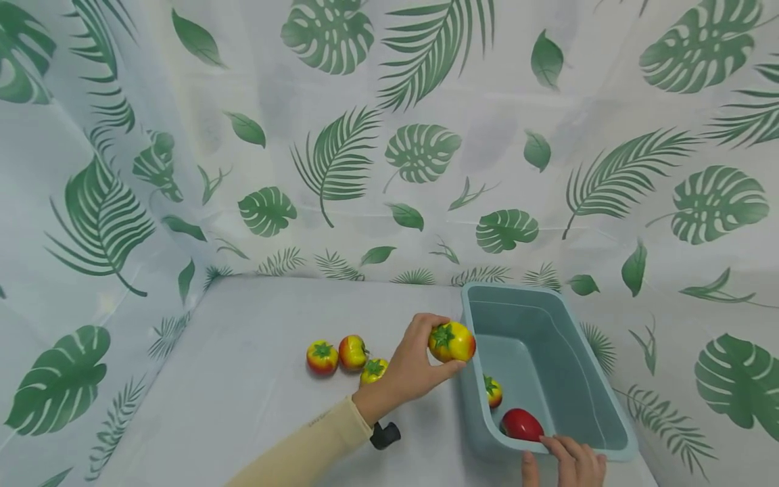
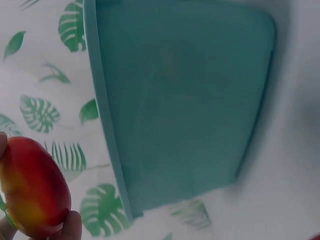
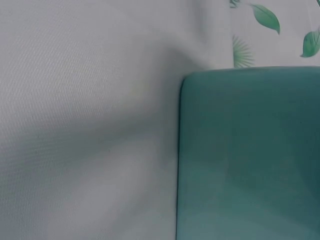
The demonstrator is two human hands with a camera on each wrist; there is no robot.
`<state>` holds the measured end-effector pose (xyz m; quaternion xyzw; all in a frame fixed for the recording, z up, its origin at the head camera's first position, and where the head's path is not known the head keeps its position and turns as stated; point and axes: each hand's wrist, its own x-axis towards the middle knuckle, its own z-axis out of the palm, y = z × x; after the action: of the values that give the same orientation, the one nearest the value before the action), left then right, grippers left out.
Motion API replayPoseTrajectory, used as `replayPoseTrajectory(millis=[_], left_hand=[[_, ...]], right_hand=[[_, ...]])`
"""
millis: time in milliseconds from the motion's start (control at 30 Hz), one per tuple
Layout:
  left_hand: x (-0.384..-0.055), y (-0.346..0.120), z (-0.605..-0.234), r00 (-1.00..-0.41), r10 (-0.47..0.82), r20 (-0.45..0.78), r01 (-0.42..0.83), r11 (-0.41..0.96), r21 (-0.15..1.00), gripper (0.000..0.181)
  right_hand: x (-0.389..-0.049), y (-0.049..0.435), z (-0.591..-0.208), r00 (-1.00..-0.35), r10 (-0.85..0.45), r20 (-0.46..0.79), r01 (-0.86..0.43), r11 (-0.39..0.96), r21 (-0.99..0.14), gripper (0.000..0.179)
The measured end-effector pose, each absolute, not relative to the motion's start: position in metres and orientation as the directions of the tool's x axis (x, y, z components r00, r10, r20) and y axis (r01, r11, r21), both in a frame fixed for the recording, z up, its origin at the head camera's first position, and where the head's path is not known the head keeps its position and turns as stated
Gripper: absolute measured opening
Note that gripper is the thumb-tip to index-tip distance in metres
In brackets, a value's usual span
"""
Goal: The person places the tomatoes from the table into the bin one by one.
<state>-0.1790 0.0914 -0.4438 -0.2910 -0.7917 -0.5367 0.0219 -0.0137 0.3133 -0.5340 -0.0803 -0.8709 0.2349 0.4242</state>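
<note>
My left hand (image 1: 409,362) grips a yellow-and-red persimmon (image 1: 453,341) with a green leafy cap, thumb below and fingers above. It is held at the left rim of a blue-green plastic bin (image 1: 569,338). In the left wrist view the persimmon (image 2: 35,187) appears at lower left, fingertips around it, beside the bin's outer wall (image 2: 185,105). My right hand (image 1: 572,463) holds the bin's near rim, fingers over the edge and thumb outside. Inside the bin lie another persimmon (image 1: 493,392), partly hidden by the wall, and a smooth red fruit (image 1: 521,425).
Left of the bin on the white tabletop (image 1: 255,379) are a persimmon (image 1: 322,357), an apple (image 1: 353,352) and another persimmon (image 1: 374,370), the last partly behind my left hand. A leaf-patterned curtain (image 1: 426,223) stands behind and at the sides. A black device (image 1: 385,435) shows under my left wrist.
</note>
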Motion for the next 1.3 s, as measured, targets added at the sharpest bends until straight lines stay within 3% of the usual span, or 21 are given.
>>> replayPoseTrajectory(millis=[300, 533, 1067, 1167, 1300], left_hand=[[-0.17, 0.132, -0.442, -0.758, 0.541, 0.365, 0.546, 0.219, 0.809, 0.063], [-0.174, 0.149, -0.441, -0.738, 0.582, 0.34, 0.556, 0.239, 0.796, 0.062], [-0.176, 0.165, -0.449, -0.693, 0.649, 0.315, 0.6, 0.276, 0.751, 0.065], [-0.175, 0.164, -0.449, -0.681, 0.659, 0.32, 0.612, 0.272, 0.742, 0.066], [-0.174, 0.162, -0.45, -0.654, 0.675, 0.342, 0.65, 0.269, 0.711, 0.069]], right_hand=[[-0.017, 0.319, -0.537, -0.576, 0.285, 0.766, -0.16, 0.879, -0.448, 0.052], [-0.014, 0.317, -0.539, -0.62, 0.318, 0.717, -0.09, 0.879, -0.468, 0.052], [-0.015, 0.317, -0.539, -0.627, 0.327, 0.707, -0.084, 0.874, -0.478, 0.055], [-0.017, 0.319, -0.541, -0.601, 0.315, 0.734, -0.119, 0.873, -0.473, 0.053], [-0.025, 0.322, -0.546, -0.514, 0.3, 0.804, -0.208, 0.865, -0.456, 0.055]])
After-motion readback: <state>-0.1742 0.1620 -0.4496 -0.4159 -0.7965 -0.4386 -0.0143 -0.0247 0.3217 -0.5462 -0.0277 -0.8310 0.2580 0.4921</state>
